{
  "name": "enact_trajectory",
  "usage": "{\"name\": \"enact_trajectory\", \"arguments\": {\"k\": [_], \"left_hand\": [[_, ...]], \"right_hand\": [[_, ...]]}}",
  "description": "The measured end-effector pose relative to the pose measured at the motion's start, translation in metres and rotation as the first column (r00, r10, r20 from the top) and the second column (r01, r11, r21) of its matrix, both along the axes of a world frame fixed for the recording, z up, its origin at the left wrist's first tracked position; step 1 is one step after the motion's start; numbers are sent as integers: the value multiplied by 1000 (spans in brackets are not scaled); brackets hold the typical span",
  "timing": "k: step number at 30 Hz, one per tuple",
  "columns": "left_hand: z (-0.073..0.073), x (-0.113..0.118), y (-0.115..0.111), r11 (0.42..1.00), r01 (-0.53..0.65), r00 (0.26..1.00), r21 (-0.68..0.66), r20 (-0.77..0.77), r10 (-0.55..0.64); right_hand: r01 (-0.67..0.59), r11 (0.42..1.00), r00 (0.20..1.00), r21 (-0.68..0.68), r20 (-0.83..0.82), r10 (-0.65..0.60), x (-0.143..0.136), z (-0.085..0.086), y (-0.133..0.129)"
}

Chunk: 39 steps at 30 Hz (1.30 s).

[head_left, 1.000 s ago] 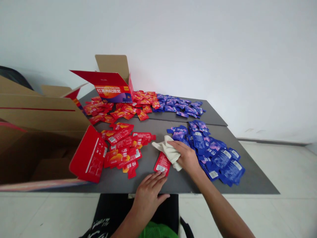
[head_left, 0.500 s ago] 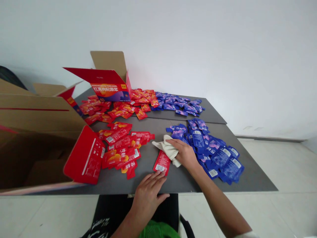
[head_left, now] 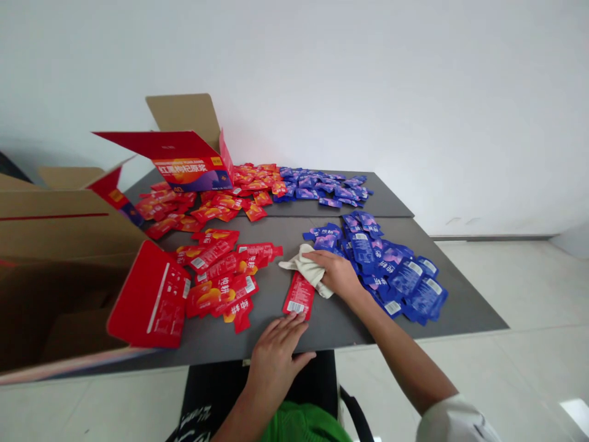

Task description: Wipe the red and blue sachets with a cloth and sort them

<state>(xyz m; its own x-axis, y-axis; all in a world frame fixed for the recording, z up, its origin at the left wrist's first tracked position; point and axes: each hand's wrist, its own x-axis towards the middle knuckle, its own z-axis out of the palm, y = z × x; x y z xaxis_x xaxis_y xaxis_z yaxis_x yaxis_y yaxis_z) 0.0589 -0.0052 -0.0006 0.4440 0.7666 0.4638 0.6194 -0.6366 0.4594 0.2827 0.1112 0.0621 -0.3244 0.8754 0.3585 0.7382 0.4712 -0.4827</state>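
A red pouch (head_left: 298,297) lies flat on the grey table, its barcode end towards me. My left hand (head_left: 279,344) rests its fingertips on that near end, fingers stretched out and thumb apart. Bunched under the fingers of my right hand (head_left: 338,273) is a cream cloth (head_left: 307,268), pressed on the far part of the pouch and hiding it. To the left lies a loose pile of red pouches (head_left: 221,288). Just beyond my right hand, blue pouches (head_left: 400,273) are heaped on the right side.
An open carton (head_left: 69,276) fills the near left, its red flap (head_left: 150,301) leaning over the table. Behind stands a second open red box (head_left: 193,169). More red pouches (head_left: 248,184) and blue pouches (head_left: 326,186) cover the table's back, against a white wall.
The camera view has turned slightly, so everything sits a little differently in frame. Both hands keep their places on the pouch and cloth, with little visible movement.
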Motion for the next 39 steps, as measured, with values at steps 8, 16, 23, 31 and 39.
{"name": "enact_trajectory", "arguments": {"k": [8,16,23,31,39], "left_hand": [[3,1,-2,998,-53,998,-39,-34,52],[4,0,2,1000,14,1000,6,20,-14],[4,0,-1,995,-59,998,-76,-39,56],[7,-1,1,999,15,1000,-39,-5,-15],[2,1,-1,998,-27,1000,-51,-12,27]], "right_hand": [[-271,956,962,-112,-21,271,-21,-2,-73],[-8,1000,1000,5,28,8,-2,-4,5],[-250,965,968,-76,-16,249,-20,3,-74],[-36,998,997,-49,64,39,-9,-11,2],[-118,993,989,-17,-86,117,-24,4,-58]]}}
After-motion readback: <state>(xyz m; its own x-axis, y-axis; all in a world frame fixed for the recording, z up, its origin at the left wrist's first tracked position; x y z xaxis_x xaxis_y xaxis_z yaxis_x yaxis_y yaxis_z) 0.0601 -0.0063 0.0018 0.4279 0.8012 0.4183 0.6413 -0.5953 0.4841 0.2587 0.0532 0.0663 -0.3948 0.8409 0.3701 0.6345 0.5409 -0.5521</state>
